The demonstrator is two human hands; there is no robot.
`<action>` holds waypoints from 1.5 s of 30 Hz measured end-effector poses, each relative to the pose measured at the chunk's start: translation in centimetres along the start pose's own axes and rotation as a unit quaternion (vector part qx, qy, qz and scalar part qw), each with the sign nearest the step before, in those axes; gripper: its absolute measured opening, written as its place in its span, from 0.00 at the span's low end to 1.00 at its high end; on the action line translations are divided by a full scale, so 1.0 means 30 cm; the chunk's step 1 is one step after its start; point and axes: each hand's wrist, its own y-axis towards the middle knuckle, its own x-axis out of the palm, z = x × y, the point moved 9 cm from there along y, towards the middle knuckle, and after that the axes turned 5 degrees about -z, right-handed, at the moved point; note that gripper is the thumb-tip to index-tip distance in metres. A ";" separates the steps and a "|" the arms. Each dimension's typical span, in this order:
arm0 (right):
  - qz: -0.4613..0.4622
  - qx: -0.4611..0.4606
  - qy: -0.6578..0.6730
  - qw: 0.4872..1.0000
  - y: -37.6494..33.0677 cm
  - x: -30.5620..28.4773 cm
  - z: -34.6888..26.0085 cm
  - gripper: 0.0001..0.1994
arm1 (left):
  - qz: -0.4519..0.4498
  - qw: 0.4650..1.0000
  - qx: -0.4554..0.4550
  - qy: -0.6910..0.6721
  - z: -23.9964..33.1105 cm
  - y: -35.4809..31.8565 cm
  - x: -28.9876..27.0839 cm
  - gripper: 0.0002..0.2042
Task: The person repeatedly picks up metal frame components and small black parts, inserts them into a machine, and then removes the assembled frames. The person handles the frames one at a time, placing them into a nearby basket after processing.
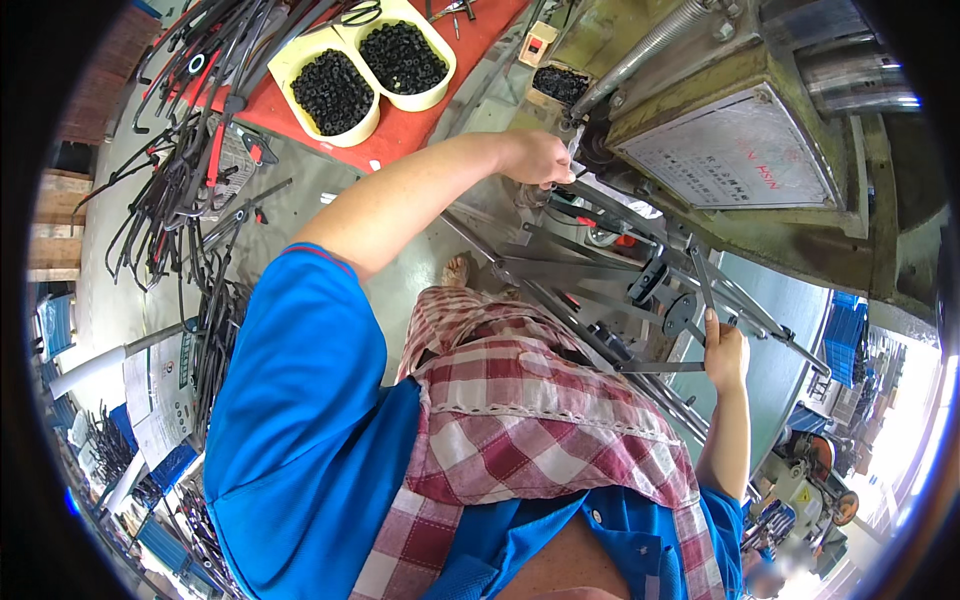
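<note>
A folding frame of dark flat metal bars and rods [590, 268] stretches across in front of me, under the machine head. My left hand [540, 160] is at the frame's far end, right beside the machine's working point [592, 145]. Its fingers are pinched together, and whatever sits between them is too small to name. At the near right, my right hand [727, 350] is closed around a bar of the frame, thumb up along it. A black bracket [648, 282] and a round dark disc [680, 314] sit on the frame near this hand.
The heavy machine [725, 150] with its metal plate fills the upper right. Two cream tubs [370, 130] of small black parts stand on a red-covered table [262, 122]. A small box [560, 86] of black parts is beside the machine. Bundled black rods [165, 205] lie at left.
</note>
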 end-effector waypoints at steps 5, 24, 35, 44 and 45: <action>-0.001 0.006 0.016 1.000 -0.051 0.048 0.025 0.34 | -0.027 0.995 -0.019 -0.091 -0.001 0.010 -0.003 0.08; 0.020 0.008 0.088 0.996 -0.013 0.223 0.059 0.34 | -0.075 0.995 -0.057 -0.022 0.014 0.059 0.014 0.11; 0.021 0.010 0.105 0.994 -0.010 0.251 0.062 0.33 | -0.140 0.989 -0.016 -0.054 -0.048 -0.022 -0.036 0.15; 0.022 0.033 0.114 0.993 -0.034 0.226 0.075 0.34 | -0.016 0.988 -0.018 0.153 0.032 -0.040 -0.054 0.18; 0.028 0.035 0.125 0.991 -0.055 0.208 0.077 0.34 | -0.006 0.987 -0.001 0.161 0.064 -0.055 -0.059 0.19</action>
